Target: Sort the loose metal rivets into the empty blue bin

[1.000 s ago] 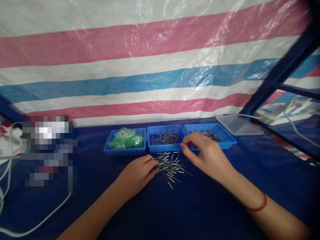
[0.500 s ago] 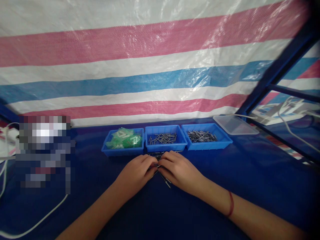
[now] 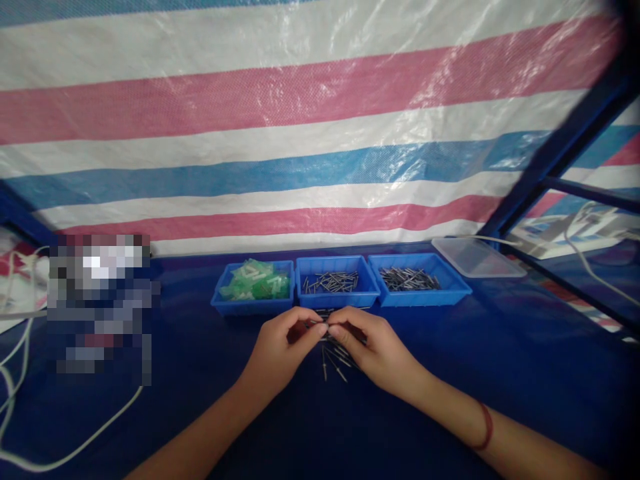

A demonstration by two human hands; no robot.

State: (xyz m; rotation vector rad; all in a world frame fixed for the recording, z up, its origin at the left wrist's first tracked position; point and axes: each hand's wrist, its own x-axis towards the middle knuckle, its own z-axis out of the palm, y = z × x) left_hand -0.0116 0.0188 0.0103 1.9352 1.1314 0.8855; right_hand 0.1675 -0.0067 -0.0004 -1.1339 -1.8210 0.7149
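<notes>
My left hand (image 3: 283, 350) and my right hand (image 3: 373, 347) meet fingertip to fingertip just above a loose pile of small metal pins (image 3: 336, 357) on the blue table. Both hands are pinched closed, and a thin pin seems to lie between the tips. Behind them stand three blue trays in a row: the left tray (image 3: 253, 303) holds green plastic pieces, the middle tray (image 3: 334, 299) and the right tray (image 3: 425, 295) hold metal pins. A red band circles my right wrist.
A clear plastic lid (image 3: 477, 259) lies to the right of the trays. White cables (image 3: 75, 447) run along the table's left side. A dark blue frame post (image 3: 545, 160) rises at the right. A striped tarp (image 3: 300, 133) hangs behind.
My right hand came back from the right tray to the pile in front of me. Both hands then lifted slightly and pinched together over the pins.
</notes>
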